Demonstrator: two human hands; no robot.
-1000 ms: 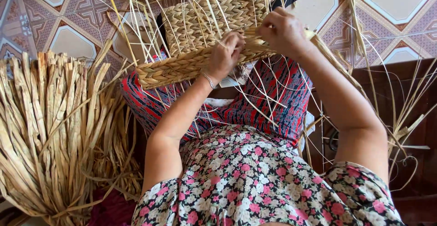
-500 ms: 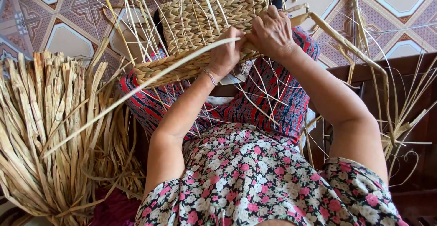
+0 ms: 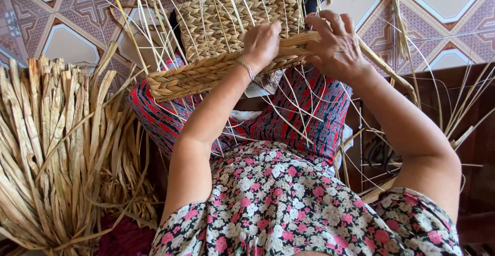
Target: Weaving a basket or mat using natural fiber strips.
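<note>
A half-woven straw basket [image 3: 227, 19] rests on my lap, its braided rim [image 3: 191, 78] running from lower left up to my hands. My left hand [image 3: 262, 43], with a thin bracelet at the wrist, grips the rim where a flat straw strand [image 3: 294, 39] lies. My right hand [image 3: 337, 44] pinches the same strand and the rim just to the right. Many thin loose stakes [image 3: 154, 13] stick up out of the weave around both hands.
A thick bundle of dried flat straw [image 3: 56, 147] lies at my left. Patterned floor tiles [image 3: 62, 8] show beyond the basket. A dark wooden edge [image 3: 454, 96] with more loose strands [image 3: 464, 117] is at my right.
The long strand that stretched down to the left half a second ago has been pulled in to the rim. Both hands have shifted slightly along the braided edge.
</note>
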